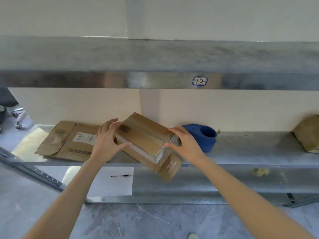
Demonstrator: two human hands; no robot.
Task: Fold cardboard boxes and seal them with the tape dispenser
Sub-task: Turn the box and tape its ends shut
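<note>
Now we see the cardboard box (145, 137) lying askew on the metal shelf (250, 149), one corner jutting past the front edge, flaps closed so nothing inside shows. Our left hand (106, 140) grips its left end, thumb at the front. Our right hand (184, 144) grips the taped right end. Just behind it sits the blue tape dispenser (205, 137), and a flattened carton (69, 140) lies to the left.

Steel shelving (155, 56) against cream wall (69, 104); grey floor (138, 221), seemingly marble tile.
</note>
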